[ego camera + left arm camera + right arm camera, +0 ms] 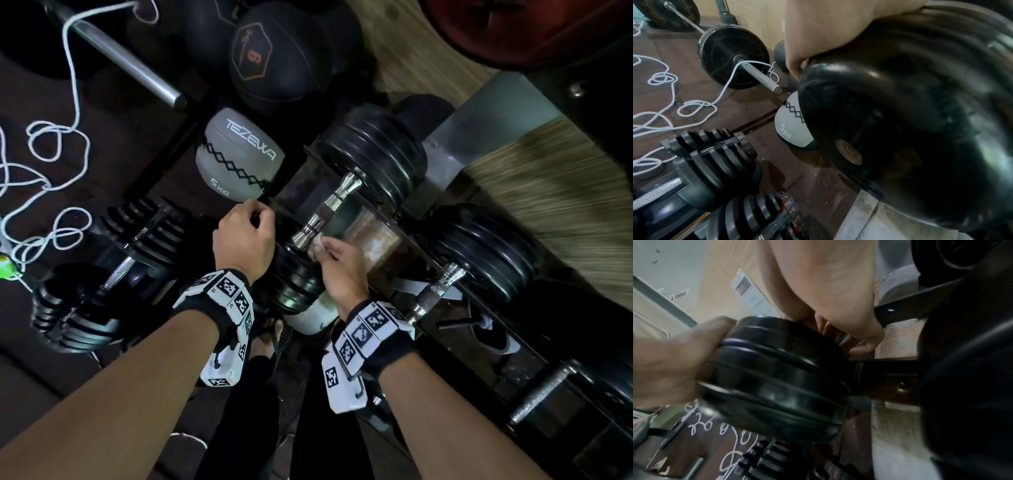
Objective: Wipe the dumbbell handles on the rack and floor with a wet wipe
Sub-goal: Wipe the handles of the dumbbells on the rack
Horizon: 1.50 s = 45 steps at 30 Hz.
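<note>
A black-plated dumbbell lies on the rack (pixel 373 236), its chrome handle (pixel 330 205) running diagonally. My left hand (pixel 255 222) curls over the dumbbell's near plates (pixel 294 287); in the right wrist view that left hand (pixel 674 361) grips those plates (pixel 781 378). My right hand (pixel 325 250) pinches a small white wet wipe (pixel 317 244) against the near end of the handle. A second dumbbell's knurled handle (pixel 440 289) sits to the right on the rack. Adjustable dumbbells (pixel 137 236) lie on the floor at left.
A grey 5 kg medicine ball (pixel 236 154) and a dark ball (pixel 274 54) sit behind the rack's left end. A barbell (pixel 126 65) and a loose white cord (pixel 44 171) lie on the dark floor at left. A sandalled foot (pixel 270 339) stands below the rack.
</note>
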Available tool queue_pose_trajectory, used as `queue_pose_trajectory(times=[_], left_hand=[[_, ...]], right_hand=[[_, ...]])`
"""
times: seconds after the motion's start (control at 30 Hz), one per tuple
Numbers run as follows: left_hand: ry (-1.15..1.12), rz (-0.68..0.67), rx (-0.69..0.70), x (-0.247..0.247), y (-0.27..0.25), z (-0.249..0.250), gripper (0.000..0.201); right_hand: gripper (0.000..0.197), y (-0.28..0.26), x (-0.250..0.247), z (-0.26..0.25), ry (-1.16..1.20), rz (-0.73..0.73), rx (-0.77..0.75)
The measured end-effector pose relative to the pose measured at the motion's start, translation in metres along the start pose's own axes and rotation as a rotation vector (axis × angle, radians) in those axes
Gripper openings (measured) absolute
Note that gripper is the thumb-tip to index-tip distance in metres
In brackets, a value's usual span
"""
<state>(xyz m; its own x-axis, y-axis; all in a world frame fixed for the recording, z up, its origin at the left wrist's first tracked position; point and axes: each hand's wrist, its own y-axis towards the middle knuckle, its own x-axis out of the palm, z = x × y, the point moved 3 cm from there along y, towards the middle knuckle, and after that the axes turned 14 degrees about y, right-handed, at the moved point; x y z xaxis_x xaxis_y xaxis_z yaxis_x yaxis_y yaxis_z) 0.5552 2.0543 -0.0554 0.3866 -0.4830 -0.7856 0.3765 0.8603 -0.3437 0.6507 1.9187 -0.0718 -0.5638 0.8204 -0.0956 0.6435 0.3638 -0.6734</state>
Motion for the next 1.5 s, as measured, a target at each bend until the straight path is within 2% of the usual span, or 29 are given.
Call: queue_pose_trajectory(times=[0.13,0.33,0.43,0.5,0.57,0.77,0.83,0.97,1.07,1.2,1.23,1.27,1.33,1.4,1.43,1.5], left_hand=[[0.007,-0.002,-0.002,0.000,-0.001,0.001,0.033],[0.002,0.001,-0.001,0.000,0.000,0.000,0.032],[-0.009,-0.008,-0.022,0.000,-0.001,0.000,0.034],[-0.013,-0.010,-0.029,0.000,0.000,-0.001,0.035],[-0.019,-0.018,-0.029,0.000,0.000,-0.002,0.036],[-0.007,-0.014,-0.020,0.000,0.001,-0.001,0.039],[-0.004,-0.009,-0.016,0.001,0.002,-0.002,0.037],[0.006,-0.014,-0.010,0.002,0.002,-0.003,0.037],[0.012,-0.018,0.001,0.001,0.001,-0.002,0.037],[0.009,-0.014,0.003,0.001,0.001,-0.002,0.039],[0.005,-0.013,0.003,0.001,0.001,-0.003,0.039],[0.002,-0.015,0.001,0.001,0.001,-0.002,0.039],[0.000,-0.023,0.002,0.001,0.001,-0.002,0.039],[-0.002,-0.022,0.000,0.001,0.002,-0.002,0.038],[-0.006,-0.019,-0.003,0.001,0.002,-0.002,0.037],[-0.010,-0.012,-0.011,0.001,0.002,-0.002,0.035]], right_hand=[[0.023,0.013,0.003,-0.012,0.049,0.066,0.020],[0.021,-0.013,-0.007,-0.007,0.064,-0.015,-0.072],[0.023,0.006,-0.016,-0.026,0.159,0.182,-0.127],[0.025,0.020,-0.016,-0.038,0.156,0.319,-0.222],[0.022,0.024,-0.014,-0.043,0.137,0.379,-0.298],[0.011,0.022,-0.041,-0.022,0.131,0.577,-0.270],[0.011,0.022,-0.039,-0.023,0.086,0.538,-0.308],[0.017,0.022,-0.010,-0.036,-0.072,0.320,-0.482],[0.018,0.017,-0.006,-0.033,-0.046,0.202,-0.447],[0.017,-0.006,0.002,-0.021,-0.210,-0.137,-0.345],[0.016,-0.008,0.003,-0.020,-0.225,-0.157,-0.366],[0.017,-0.009,0.002,-0.024,-0.215,-0.122,-0.386],[0.020,0.000,-0.008,-0.035,-0.134,0.075,-0.425],[0.019,0.009,-0.020,-0.049,-0.045,0.265,-0.534],[0.019,0.012,-0.022,-0.054,-0.044,0.298,-0.575],[0.022,0.014,-0.014,-0.055,-0.159,0.248,-0.568]])
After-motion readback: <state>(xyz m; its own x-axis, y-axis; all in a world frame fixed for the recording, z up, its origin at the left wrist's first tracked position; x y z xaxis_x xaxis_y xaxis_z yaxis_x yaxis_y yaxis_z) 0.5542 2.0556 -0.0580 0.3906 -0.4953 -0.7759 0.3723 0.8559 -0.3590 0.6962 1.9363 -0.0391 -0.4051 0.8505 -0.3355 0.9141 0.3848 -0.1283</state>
